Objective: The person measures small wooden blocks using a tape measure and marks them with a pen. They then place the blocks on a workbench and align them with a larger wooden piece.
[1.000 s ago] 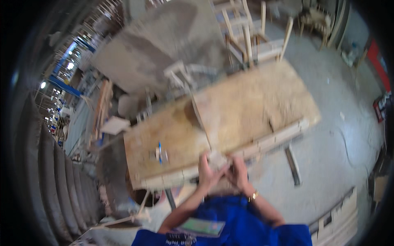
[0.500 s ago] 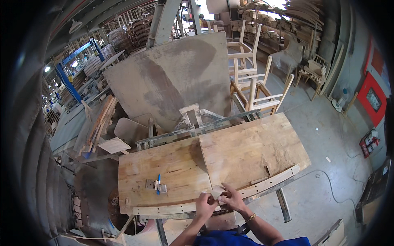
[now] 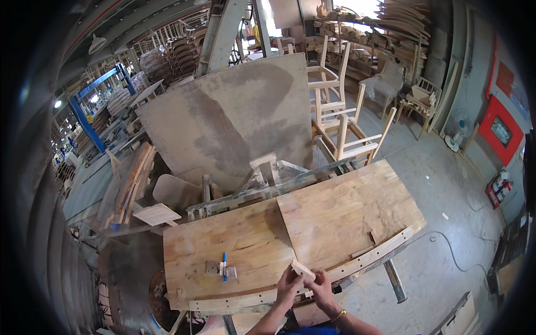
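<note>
Between my two hands is a small pale wood piece (image 3: 303, 271), tilted above the front edge of the wooden worktop (image 3: 245, 234). My left hand (image 3: 288, 286) grips its left side, with the fingers closed. From the other side, the fingers of my right hand (image 3: 321, 287) pinch its lower right end. Beneath the hands, a curved wooden strip (image 3: 245, 301) with several dark holes runs along the worktop's near edge. Left of my hands lie a blue pen (image 3: 225, 267) and a small greyish block (image 3: 213, 267).
Narrow scraps and sawdust lie near a loose strip (image 3: 363, 252) at right. Behind the worktop leans a large stained board (image 3: 223, 111). Wooden chair frames (image 3: 343, 128) stand at back right. A cable (image 3: 452, 259) trails across the floor; a bar (image 3: 395, 282) juts out below.
The wood piece has been turned and now points up and left between my fingers. Both hands sit slightly lower and further right in the view, which has shifted a little.
</note>
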`<state>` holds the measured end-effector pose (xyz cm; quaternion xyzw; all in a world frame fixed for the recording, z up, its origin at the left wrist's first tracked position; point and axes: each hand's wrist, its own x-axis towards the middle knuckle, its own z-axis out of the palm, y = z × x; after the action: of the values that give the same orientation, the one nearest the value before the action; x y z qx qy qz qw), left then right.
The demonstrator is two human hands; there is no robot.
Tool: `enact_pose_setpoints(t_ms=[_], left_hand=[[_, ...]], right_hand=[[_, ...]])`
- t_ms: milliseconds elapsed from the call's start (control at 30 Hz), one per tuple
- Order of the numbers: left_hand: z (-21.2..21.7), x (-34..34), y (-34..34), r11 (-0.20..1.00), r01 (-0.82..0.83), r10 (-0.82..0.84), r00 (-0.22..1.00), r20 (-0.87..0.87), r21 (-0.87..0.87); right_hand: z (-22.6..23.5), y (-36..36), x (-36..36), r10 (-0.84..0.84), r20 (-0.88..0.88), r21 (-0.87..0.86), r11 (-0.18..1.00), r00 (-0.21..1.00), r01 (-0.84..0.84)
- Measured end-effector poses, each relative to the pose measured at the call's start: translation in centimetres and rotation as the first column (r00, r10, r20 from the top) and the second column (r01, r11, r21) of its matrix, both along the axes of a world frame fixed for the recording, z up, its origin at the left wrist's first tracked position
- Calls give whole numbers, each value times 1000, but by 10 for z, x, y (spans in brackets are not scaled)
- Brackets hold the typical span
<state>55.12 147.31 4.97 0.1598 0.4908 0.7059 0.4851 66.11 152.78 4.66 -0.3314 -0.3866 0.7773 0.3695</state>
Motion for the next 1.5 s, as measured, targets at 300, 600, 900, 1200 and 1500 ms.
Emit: enact_pose_setpoints(t_ms=[300,600,900,1200,1500], left_hand=[[-2,-3,-8,947,-40,2,993,-120,-319],[-25,41,17,975,1,25,993,115,-224],[-27,27,22,1000,-3,6,864,504,-6],[-11,29,-9,989,33,-110,816,-567,-145],[22,9,-6,994,48,-99,737,-669,-94]], right_hand=[[-15,29,33,501,224,-42,862,836,-506],[-11,98,40,732,198,302,587,652,-751],[-2,97,29,741,126,161,640,659,-751],[-50,79,-6,460,179,-239,878,870,-415],[-4,52,22,541,112,-405,791,833,-459]])
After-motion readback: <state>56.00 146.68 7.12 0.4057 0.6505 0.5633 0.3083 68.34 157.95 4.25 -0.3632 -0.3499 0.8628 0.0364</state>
